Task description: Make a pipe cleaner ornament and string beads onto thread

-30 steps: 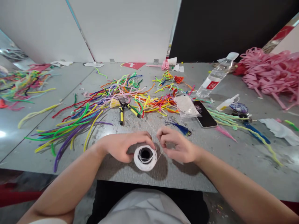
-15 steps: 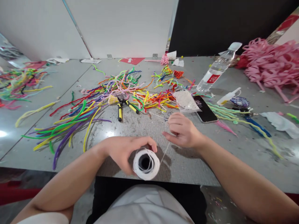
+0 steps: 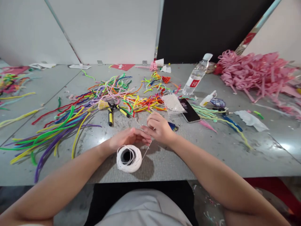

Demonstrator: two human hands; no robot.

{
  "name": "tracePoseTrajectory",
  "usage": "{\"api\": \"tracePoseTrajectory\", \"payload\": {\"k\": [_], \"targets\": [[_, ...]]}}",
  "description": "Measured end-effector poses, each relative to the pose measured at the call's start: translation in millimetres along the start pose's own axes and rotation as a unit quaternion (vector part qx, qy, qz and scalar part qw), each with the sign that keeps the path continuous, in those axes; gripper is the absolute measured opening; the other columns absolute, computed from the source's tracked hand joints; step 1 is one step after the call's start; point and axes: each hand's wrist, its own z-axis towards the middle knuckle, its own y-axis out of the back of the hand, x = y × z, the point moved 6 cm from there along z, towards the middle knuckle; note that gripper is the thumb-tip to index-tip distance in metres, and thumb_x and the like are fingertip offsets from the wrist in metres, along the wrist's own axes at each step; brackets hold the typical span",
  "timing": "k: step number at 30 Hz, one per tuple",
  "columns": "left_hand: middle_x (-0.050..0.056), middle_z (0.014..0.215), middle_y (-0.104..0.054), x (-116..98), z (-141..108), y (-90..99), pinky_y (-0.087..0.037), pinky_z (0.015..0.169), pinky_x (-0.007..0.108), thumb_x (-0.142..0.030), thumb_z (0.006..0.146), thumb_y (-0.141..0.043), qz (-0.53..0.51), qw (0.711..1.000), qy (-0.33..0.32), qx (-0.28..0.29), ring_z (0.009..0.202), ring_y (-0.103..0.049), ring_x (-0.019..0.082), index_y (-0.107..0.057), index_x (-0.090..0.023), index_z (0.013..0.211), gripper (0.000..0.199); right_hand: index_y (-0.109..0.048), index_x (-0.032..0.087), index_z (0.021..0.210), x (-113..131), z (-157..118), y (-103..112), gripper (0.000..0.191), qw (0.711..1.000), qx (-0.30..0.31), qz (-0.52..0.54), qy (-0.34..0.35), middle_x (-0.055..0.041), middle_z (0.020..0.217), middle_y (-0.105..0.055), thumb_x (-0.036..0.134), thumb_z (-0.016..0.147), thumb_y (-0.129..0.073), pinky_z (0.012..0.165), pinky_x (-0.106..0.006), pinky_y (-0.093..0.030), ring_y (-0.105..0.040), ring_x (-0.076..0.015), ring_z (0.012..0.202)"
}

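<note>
Lower centre of frame: white spool [image 3: 130, 166] near the table's [image 3: 188, 160] front edge, apparently on end, hollow core facing up. Close to my body, probably so the thread comes off within easy reach.

My right hand [image 3: 160, 127], centre, is curled closed, thumb and fingers gripping the thread [image 3: 146, 150]. The strand runs straight from the spool's right side up to my fingers; that straightness suggests the grip is there to keep slack out. A thin length also shows beyond my knuckles, toward upper left.

My left hand [image 3: 127, 138] lies just behind the spool, not wrapped round it. Fingers loosely extended, tips meeting the right hand, presumably to steady or guide the strand. Whether they pinch it, I cannot tell.

Pliers [image 3: 110, 118] lie splayed left of centre, handles toward me, handy for picking up. Fuzzy stems [image 3: 70, 121] spread across the left, seemingly pushed aside to leave working room. Right of centre: a clear bag [image 3: 173, 104] overlapping the phone [image 3: 191, 113], water bottle [image 3: 197, 77] upright behind.
</note>
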Motion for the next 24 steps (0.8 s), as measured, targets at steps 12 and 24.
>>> {"api": "tracePoseTrajectory", "payload": {"k": [12, 24], "targets": [[0.019, 0.121, -0.085, 10.5, 9.5, 2.2, -0.056, 0.111, 0.045, -0.061, 0.084, -0.090, -0.072, 0.996, 0.051, 0.015, 0.109, -0.081, 0.027, -0.087, -0.016, 0.118, 0.056, -0.037, 0.027, 0.071, -18.5, -1.9, 2.7, 0.049, 0.998, -0.034, -0.020, -0.054, -0.0022, 0.073, -0.055, 0.048, 0.108, -0.060, 0.082, -0.041, -0.047, -0.054, -0.0217, 0.077], [0.011, 0.093, -0.083, 16.5, 15.7, 2.3, -0.058, 0.090, 0.034, -0.052, 0.062, -0.105, -0.089, 0.989, 0.085, -0.082, 0.087, -0.076, 0.018, -0.086, -0.011, 0.095, 0.055, -0.065, 0.021, 0.083, -13.6, 69.3, -39.3, 0.025, 0.952, 0.187, -0.110, -0.217, -0.0066, 0.089, -0.074, 0.036, 0.102, -0.065, 0.079, -0.032, -0.047, -0.067, -0.0204, 0.085]]}}
